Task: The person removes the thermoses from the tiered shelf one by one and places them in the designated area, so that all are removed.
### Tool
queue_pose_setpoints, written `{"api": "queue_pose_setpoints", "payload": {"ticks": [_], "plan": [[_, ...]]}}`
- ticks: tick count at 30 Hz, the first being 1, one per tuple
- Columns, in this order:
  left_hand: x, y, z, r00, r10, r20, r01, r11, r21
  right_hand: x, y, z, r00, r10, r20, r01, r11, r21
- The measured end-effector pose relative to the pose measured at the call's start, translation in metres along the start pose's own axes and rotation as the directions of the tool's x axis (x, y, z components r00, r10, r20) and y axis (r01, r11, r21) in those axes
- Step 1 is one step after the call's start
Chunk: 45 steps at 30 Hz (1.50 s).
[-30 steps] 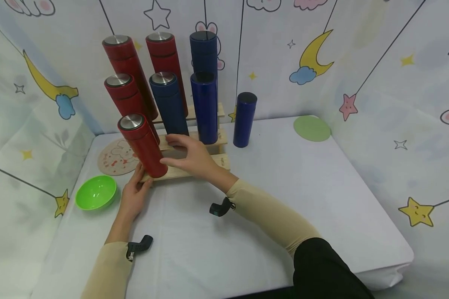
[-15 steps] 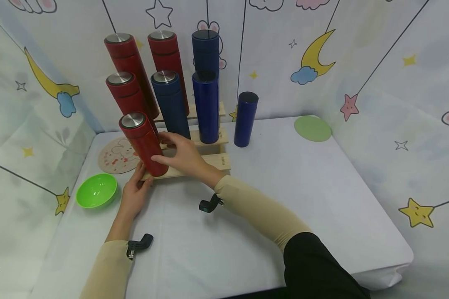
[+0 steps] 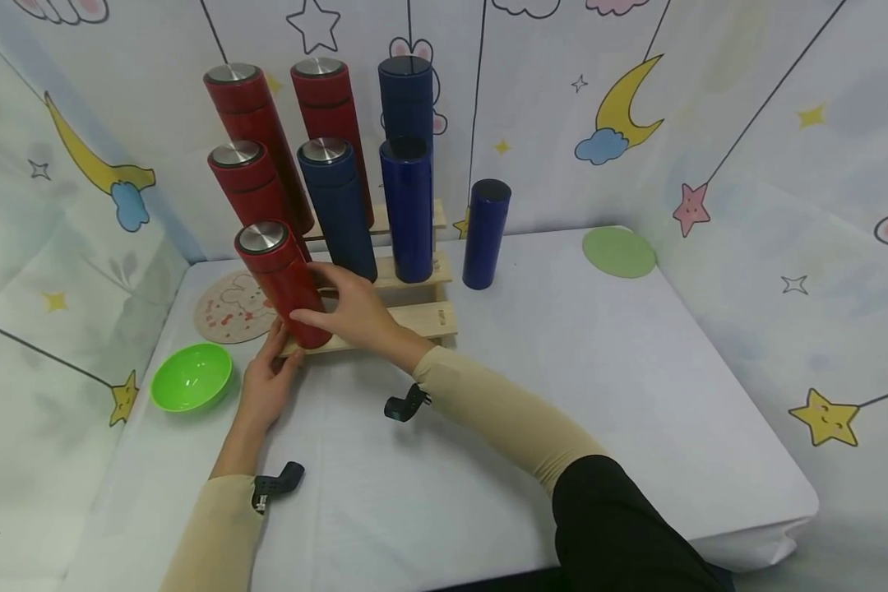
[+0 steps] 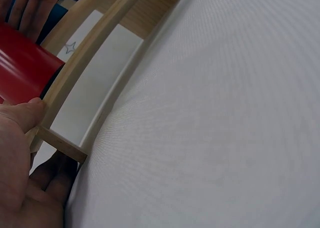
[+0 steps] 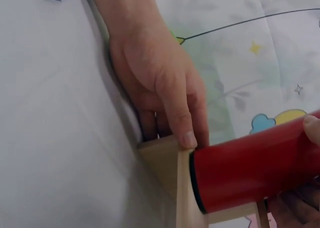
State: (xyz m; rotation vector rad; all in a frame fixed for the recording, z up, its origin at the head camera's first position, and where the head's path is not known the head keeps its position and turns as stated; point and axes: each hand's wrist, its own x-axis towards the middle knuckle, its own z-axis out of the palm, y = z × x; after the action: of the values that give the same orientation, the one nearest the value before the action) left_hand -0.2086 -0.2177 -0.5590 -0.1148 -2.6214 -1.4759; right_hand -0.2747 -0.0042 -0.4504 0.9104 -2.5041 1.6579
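A stepped wooden rack [image 3: 422,319] carries red and blue thermos bottles with flat lids. On its lowest step, at the left end, stands a red thermos [image 3: 281,284] with a shiny silver lid. My right hand [image 3: 351,308] holds this thermos from the right, thumb across its front and fingers behind it. In the right wrist view, the thermos base [image 5: 200,183] sits right at the step's front edge. My left hand [image 3: 262,390] grips the left end of the lowest step. In the left wrist view its thumb [image 4: 30,112] lies along the wood, beside the thermos, with the other fingers lower down.
A dark blue thermos [image 3: 486,234] stands on the white tablecloth right of the rack. At the left are a green bowl [image 3: 191,378] and a round patterned mat [image 3: 229,308]. A green round mat [image 3: 618,252] lies at the back right. Printed curtains surround the table.
My right hand has moved left and closed in round the front red thermos, its thumb sliding further across the bottle. The left hand stays on the rack's end.
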Motion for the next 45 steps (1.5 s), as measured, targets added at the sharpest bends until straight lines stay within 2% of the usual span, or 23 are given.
{"api": "queue_pose_setpoints", "payload": {"ticks": [8,15,24,33,39,45], "plan": [[0.0,0.0,0.0,1.0,0.001,0.0,-0.001,1.0,0.002,0.002,0.002,0.004,1.0,-0.009,-0.023,0.009,1.0,0.01],[-0.001,0.0,0.0,1.0,0.001,-0.008,-0.001,1.0,-0.015,0.002,-0.001,0.006,1.0,-0.01,-0.011,0.01,1.0,-0.014],[0.001,-0.001,0.0,1.0,0.01,-0.005,-0.01,1.0,0.0,-0.009,-0.005,0.0,0.997,-0.059,-0.051,0.059,0.998,0.007],[0.001,-0.004,0.002,0.998,0.056,-0.012,-0.056,0.998,-0.037,-0.024,-0.007,-0.027,0.99,-0.094,-0.108,0.094,0.996,0.0],[0.001,-0.004,0.003,0.998,0.058,-0.013,-0.058,0.997,-0.058,-0.036,-0.007,-0.05,0.978,-0.108,-0.176,0.113,0.993,0.017],[0.001,-0.003,0.003,0.998,0.061,-0.018,-0.062,0.996,-0.061,-0.049,-0.004,-0.072,0.974,-0.117,-0.194,0.124,0.992,0.023]]}}
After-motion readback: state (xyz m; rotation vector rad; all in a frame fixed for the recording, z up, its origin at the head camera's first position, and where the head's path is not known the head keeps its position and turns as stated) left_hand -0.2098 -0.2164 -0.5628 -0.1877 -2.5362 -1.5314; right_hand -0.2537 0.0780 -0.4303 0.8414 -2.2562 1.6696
